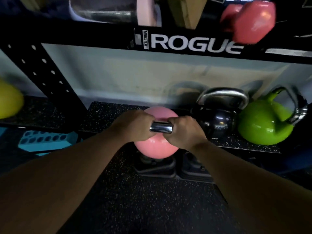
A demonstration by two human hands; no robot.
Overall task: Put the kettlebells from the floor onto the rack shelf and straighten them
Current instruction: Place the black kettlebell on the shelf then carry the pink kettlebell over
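Pink kettlebell (156,146) hangs beneath both hands' fingers (145,119), clamped around its chrome handle (161,129).

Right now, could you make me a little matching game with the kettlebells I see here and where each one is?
Things:
1. pink kettlebell
2. black kettlebell
3. green kettlebell
4. red kettlebell

Places:
A. upper shelf, top right
B. held by both hands
C. far right on the low shelf
D. low shelf, between two coloured ones

Pairs: 1-B, 2-D, 3-C, 4-A
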